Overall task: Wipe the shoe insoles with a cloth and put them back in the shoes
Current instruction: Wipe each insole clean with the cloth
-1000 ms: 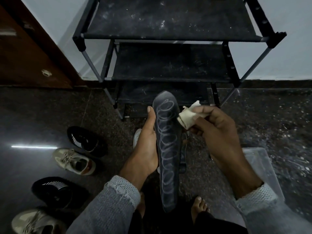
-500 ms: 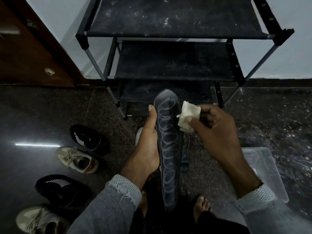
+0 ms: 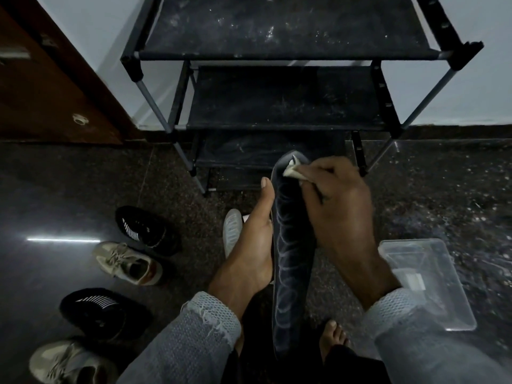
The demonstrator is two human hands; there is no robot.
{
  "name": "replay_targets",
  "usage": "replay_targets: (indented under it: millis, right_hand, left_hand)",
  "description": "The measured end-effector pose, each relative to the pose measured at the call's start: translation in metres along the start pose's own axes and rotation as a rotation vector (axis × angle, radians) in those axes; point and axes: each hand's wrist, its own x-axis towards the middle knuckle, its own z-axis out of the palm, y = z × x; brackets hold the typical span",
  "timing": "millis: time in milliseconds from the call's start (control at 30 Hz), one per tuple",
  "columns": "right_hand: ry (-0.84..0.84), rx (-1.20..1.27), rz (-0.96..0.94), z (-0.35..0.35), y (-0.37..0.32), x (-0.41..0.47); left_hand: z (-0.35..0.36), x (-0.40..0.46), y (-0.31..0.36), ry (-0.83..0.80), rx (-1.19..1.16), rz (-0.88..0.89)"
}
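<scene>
A long dark insole [image 3: 291,261] with pale ring marks stands lengthwise in front of me. My left hand [image 3: 253,245] holds it along its left edge, thumb stretched up the side. My right hand [image 3: 336,209] grips a small cream cloth [image 3: 293,171] and presses it on the insole's top end. A white shoe [image 3: 232,231] lies on the floor behind my left hand, mostly hidden. On the floor at the left lie two black shoes [image 3: 144,228] [image 3: 102,314] and two beige shoes [image 3: 130,264] [image 3: 63,361].
A black shoe rack [image 3: 288,98] with dusty shelves stands against the wall ahead. A clear plastic tub [image 3: 426,281] sits on the floor at the right. A brown door [image 3: 47,90] is at the left. My bare foot [image 3: 333,339] shows below the insole.
My right hand has moved the cloth from beside the insole up onto its top end and now covers the upper part. My left hand keeps its hold.
</scene>
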Motion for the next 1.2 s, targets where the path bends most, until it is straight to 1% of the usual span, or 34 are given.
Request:
replay_targets:
  millis: [200,233,333,367,400,500,567,600,700,767,967,1033,1100,1200]
  right_hand:
    - [-0.15,-0.136,-0.185,0.007,-0.008,-0.006]
    - [-0.138,-0.153,-0.168,0.005,-0.003,-0.004]
    - [-0.045,-0.16,-0.038,-0.002,0.014,0.005]
    - [-0.028,-0.164,-0.026,-0.002,0.015,0.005]
    - [-0.033,-0.168,-0.041,-0.001,0.012,0.004]
    - [-0.126,-0.136,-0.164,0.009,-0.009,-0.008]
    - [-0.167,-0.141,-0.207,0.011,-0.011,-0.009]
    - [-0.152,-0.15,-0.193,0.01,-0.007,-0.005]
    - [-0.035,-0.164,-0.074,0.0,0.014,0.008]
    - [-0.011,-0.181,-0.045,-0.004,0.019,0.008]
    - [-0.142,-0.147,-0.235,0.011,-0.004,-0.003]
    - [-0.109,-0.168,-0.189,0.006,0.002,0.001]
    - [-0.052,-0.172,-0.09,-0.002,0.015,0.006]
    - [0.027,-0.039,0.074,-0.013,0.03,0.011]
  left_hand:
    - [-0.001,-0.002,0.003,-0.014,-0.009,0.022]
    - [0.0,-0.003,0.003,-0.019,-0.009,0.018]
    - [-0.001,-0.001,0.002,-0.019,0.005,0.001]
    - [-0.001,0.0,0.001,-0.017,0.014,-0.004]
    - [-0.002,0.001,0.0,-0.019,0.013,-0.01]
    - [-0.004,0.002,0.001,-0.031,-0.015,0.003]
    - [-0.006,0.001,0.002,-0.029,-0.021,0.014]
    - [-0.006,0.001,0.002,-0.031,-0.019,0.005]
    - [-0.006,0.003,0.0,-0.019,0.028,-0.01]
    - [-0.006,0.005,-0.003,-0.015,0.046,-0.011]
    - [-0.007,0.002,0.002,-0.008,0.022,-0.01]
    - [-0.006,0.001,0.003,0.0,0.066,-0.01]
    - [-0.005,0.002,0.003,0.044,0.123,0.003]
    - [-0.005,0.004,0.003,0.072,0.091,0.004]
